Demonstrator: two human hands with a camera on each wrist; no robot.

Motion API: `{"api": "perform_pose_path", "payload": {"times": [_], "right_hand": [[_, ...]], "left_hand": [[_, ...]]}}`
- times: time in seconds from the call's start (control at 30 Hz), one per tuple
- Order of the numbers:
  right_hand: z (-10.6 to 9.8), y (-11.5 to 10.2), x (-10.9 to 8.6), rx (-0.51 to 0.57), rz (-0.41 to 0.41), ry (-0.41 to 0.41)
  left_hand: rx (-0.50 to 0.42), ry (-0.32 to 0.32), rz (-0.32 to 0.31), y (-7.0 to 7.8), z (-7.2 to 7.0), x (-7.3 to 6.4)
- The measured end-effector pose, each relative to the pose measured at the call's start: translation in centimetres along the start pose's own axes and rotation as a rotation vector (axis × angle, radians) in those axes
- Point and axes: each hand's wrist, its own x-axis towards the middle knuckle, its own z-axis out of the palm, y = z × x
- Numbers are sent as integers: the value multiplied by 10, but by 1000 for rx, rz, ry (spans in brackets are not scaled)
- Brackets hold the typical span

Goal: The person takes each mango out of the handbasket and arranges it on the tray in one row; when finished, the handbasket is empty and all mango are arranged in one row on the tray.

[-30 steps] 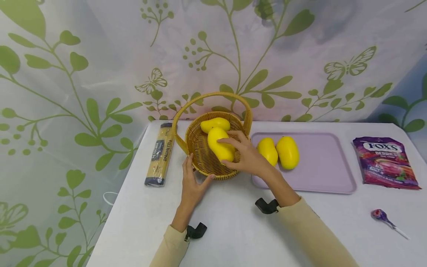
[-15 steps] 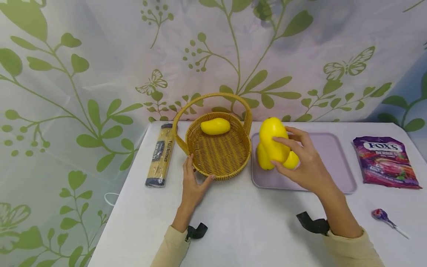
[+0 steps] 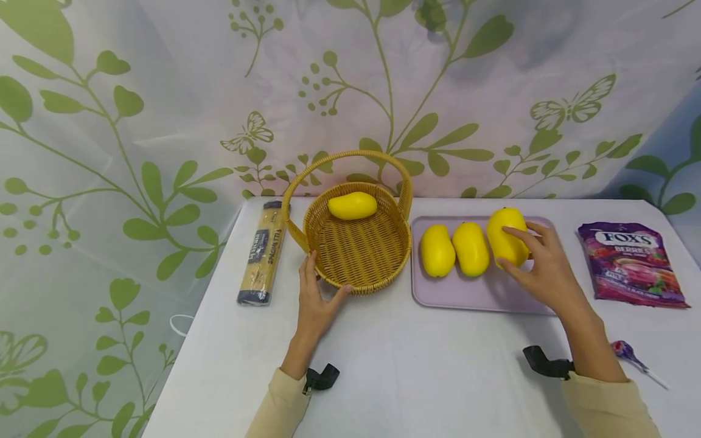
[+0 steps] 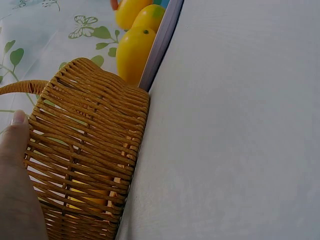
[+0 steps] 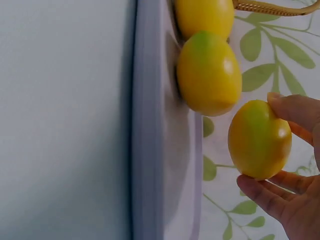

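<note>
Between the thumb and fingers of my right hand [image 3: 547,271] is a yellow mango [image 3: 506,234], gripped over the right part of the lilac tray [image 3: 449,295]. The right wrist view shows this mango [image 5: 259,142] raised above the tray's surface. Two more mangoes lie side by side on the tray, a left one [image 3: 437,250] and a middle one [image 3: 471,249]. My left hand [image 3: 319,304] touches the front left of the wicker basket [image 3: 361,286], its thumb and fingers spread along the rim. Inside the basket, near the back, lies a single mango [image 3: 353,206].
A pack of spaghetti [image 3: 263,252] lies left of the basket. On the right are a purple bag of Fox's candy [image 3: 632,264] and a lollipop [image 3: 630,359], partly hidden by my right wrist. A patterned curtain [image 3: 339,91] hangs behind the white table [image 3: 383,365].
My right hand has lifted a mango out of the basket and carried it right, past the two mangoes, to the tray's right part. My left hand has stayed at the basket.
</note>
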Motion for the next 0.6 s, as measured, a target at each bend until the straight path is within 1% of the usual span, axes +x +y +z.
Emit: {"api": "perform_pose_path", "payload": {"times": [0.17,0.33,0.43,0.6], "right_hand": [[5,11,-1,-17,45,-30],[9,15,-4,-16,100,-90],[11,17,-6,-6,108,-108],[14,19,-7,3,114,-132]], "left_hand": [[-1,6,2,0,0,0],[-4,4,8,-1,0,1],[-1,1,7,-1,0,1],[-4,-3,-11,0,-1,1]]}}
